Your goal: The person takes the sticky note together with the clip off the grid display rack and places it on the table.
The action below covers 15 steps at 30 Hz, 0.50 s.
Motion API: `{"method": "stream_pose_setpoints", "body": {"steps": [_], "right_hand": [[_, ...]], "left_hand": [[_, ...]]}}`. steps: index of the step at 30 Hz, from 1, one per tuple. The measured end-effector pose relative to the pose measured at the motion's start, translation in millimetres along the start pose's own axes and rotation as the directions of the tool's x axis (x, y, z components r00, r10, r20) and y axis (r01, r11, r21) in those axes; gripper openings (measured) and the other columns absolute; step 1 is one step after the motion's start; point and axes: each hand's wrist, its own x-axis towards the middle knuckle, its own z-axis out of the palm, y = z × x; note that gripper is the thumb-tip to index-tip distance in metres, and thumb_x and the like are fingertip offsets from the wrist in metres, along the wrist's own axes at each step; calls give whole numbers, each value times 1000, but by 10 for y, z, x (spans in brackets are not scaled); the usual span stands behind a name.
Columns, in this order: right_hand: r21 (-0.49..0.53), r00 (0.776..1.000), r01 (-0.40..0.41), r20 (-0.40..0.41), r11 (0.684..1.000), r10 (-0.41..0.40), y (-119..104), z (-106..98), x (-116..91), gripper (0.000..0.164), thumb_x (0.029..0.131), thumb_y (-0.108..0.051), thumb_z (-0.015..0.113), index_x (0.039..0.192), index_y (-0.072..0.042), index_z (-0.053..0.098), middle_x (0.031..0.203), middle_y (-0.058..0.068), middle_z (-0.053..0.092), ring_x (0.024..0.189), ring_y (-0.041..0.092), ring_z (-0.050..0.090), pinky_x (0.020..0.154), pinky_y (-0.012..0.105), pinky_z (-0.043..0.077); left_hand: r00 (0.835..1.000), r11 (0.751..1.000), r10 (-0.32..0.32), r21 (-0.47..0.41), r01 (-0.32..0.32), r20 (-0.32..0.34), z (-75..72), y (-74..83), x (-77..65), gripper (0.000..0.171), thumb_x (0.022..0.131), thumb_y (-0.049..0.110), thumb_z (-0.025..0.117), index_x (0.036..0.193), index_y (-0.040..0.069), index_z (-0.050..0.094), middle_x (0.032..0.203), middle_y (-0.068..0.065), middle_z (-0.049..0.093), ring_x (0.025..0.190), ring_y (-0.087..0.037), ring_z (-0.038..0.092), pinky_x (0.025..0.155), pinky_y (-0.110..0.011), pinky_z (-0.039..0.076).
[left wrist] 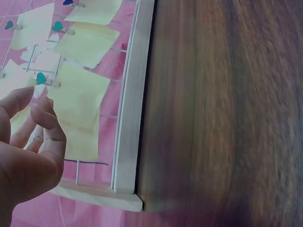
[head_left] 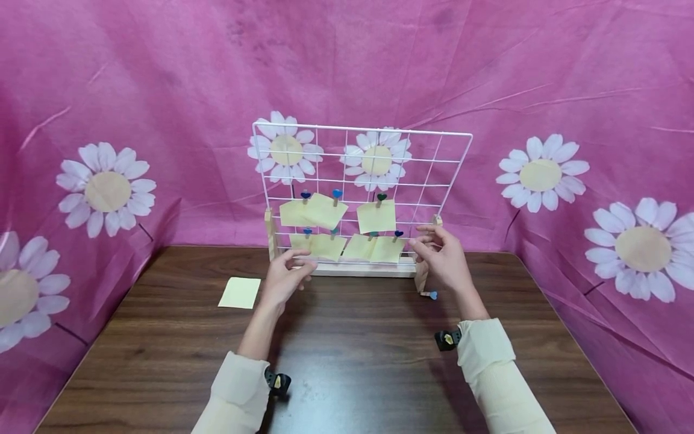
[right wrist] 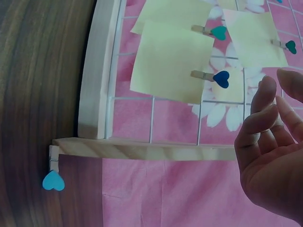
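A white wire grid rack [head_left: 362, 128] stands upright in a wooden base [head_left: 358, 269]. Yellow sticky notes hang from it in two rows, such as the upper right one [head_left: 376, 218], held by small wooden clothespins with heart tops, like the dark blue heart clothespin [right wrist: 221, 79]. My left hand [head_left: 284, 280] hovers in front of the rack's lower left end, its fingers loosely bent around nothing. Beside the right post, my right hand [head_left: 441, 256] is raised with relaxed, curved fingers and holds nothing. In the right wrist view, this hand [right wrist: 274, 151] overlaps the base's wooden foot [right wrist: 165, 152].
One loose sticky note [head_left: 240, 293] lies on the dark wooden table [head_left: 368, 355], left of the left hand. A clothespin with a light blue heart [right wrist: 53, 180] lies by the rack's right foot. Behind everything hangs a pink cloth [head_left: 347, 60] printed with white daisies.
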Motion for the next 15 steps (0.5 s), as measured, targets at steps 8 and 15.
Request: {"method": "stream_pose_setpoints", "body": {"steps": [8,15], "right_hand": [[-15,1000,24,15,1000,-24,-104,28,94,36,95,-6,71,126,8,61,101,29,68,59,8,63,51,21,50],[-20,1000,29,12,999,-29,-205,43,201,32,95,-5,71,123,7,63,98,24,69,60,6,63,51,20,51]], "left_hand": [[999,1000,6,-18,-5,32,131,71,36,41,90,7,74,128,-2,64,100,-11,73,69,-14,65,52,-22,48],[997,999,20,-38,-17,68,244,129,28,40,91,5,73,129,-4,64,109,-21,70,68,-13,67,48,-22,49]]}}
